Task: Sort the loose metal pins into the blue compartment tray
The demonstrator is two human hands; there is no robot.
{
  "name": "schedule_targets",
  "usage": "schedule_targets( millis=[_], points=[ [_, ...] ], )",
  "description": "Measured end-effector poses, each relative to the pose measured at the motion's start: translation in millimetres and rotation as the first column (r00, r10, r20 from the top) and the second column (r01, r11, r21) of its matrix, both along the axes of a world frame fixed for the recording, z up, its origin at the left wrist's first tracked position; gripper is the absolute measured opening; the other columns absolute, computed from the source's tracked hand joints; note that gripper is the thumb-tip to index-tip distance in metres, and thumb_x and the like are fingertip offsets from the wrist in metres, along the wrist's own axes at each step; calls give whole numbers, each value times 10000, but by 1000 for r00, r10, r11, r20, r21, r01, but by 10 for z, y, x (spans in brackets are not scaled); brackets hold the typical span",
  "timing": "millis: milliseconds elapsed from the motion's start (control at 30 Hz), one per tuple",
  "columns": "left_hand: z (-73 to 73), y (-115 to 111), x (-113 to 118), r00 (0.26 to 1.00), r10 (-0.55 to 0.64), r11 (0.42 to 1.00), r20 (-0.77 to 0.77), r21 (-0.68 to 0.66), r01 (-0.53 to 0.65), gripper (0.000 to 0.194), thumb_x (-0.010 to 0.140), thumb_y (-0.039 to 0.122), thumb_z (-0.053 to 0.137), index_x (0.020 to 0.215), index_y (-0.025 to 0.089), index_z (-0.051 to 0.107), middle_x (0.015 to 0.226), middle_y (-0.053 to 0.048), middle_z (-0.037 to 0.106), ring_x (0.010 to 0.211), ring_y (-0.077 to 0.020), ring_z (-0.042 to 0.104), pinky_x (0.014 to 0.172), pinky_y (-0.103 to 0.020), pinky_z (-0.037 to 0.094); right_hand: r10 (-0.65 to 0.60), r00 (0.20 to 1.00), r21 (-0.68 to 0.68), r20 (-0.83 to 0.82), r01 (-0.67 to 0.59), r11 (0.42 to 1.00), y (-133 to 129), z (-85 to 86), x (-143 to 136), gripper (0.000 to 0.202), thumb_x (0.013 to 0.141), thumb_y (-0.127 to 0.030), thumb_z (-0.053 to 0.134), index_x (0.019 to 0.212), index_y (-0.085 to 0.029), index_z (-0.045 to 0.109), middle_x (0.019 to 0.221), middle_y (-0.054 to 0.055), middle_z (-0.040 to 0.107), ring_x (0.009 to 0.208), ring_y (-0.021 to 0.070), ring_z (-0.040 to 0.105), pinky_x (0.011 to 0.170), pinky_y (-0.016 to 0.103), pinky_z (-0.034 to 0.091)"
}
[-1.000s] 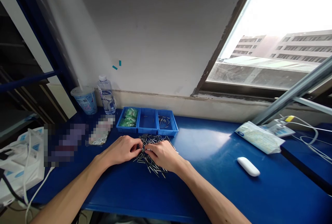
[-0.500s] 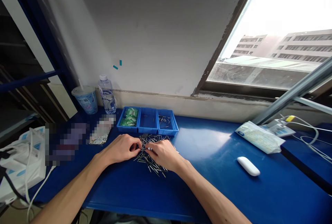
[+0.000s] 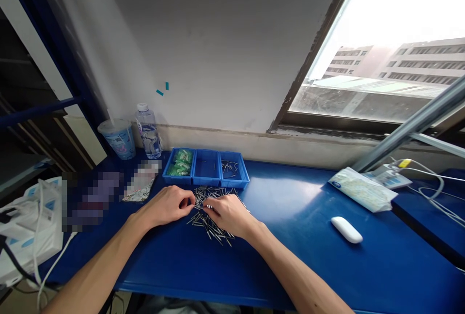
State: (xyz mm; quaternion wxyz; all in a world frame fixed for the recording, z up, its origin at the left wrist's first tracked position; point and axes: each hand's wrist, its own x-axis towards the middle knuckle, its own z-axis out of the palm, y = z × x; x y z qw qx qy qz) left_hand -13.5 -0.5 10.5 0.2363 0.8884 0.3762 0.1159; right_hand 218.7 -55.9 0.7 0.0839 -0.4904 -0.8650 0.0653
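A heap of thin metal pins (image 3: 214, 232) lies on the blue table (image 3: 189, 265), with both hands over it. At the left side of the heap, my left hand (image 3: 171, 203) is closed, thumb and forefinger pinched at the end of a thin metal pin. Just right of it, my right hand (image 3: 230, 213) is closed in a pinch too, its fingertips on a metal pin; the palm covers part of the heap. The fingertips of the two hands are close together. Behind the heap, a blue bin (image 3: 235, 184) at the right holds several loose pins.
The middle blue bin (image 3: 206, 177) holds a few thin pieces; the left one holds green-and-white packets (image 3: 182, 161). A water bottle (image 3: 148, 132) and a cup (image 3: 118, 140) stand at back left. A white mouse-like object (image 3: 346, 230) and a soft pack (image 3: 363, 189) lie right. Power strips (image 3: 32, 231) sit left.
The hands stay over the heap in nearly the same pinch, their fingertips slightly farther apart. The whole view has shifted a little.
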Motion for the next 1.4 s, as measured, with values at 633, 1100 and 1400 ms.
schedule_targets(
  millis=[633, 1100, 1400],
  points=[
    [10, -42, 18, 998, -11, 1000, 59, 22, 10, 110, 947, 247, 598, 903, 220, 695, 690, 38, 677, 611, -131, 613, 611, -238, 374, 2, 1000, 36, -12, -2, 999, 11, -65, 21, 169, 1084, -275, 547, 1095, -211, 703, 825, 22, 771, 635, 155, 656, 565, 282, 230],
    [-52, -126, 128, 966, -70, 998, 248, 22, 66, 93, 984, 266, 604, 1005, 208, 673, 711, 40, 646, 637, -134, 603, 628, -236, 395, 163, 947, 266, -278, -87, 960, 18, -162, 59, 299, 1110, -228, 401, 965, -197, 660, 753, 0, 704, 577, 115, 580, 585, 255, 311],
    [-43, -172, 147, 933, -62, 997, 355, -26, 76, 44, 995, 229, 564, 961, 208, 583, 823, 29, 681, 694, -126, 624, 667, -223, 451, 142, 946, 271, -292, -60, 961, 17, -161, 47, 289, 1144, -341, 421, 1076, -193, 660, 745, 5, 732, 582, 135, 650, 563, 261, 306]
  ],
)
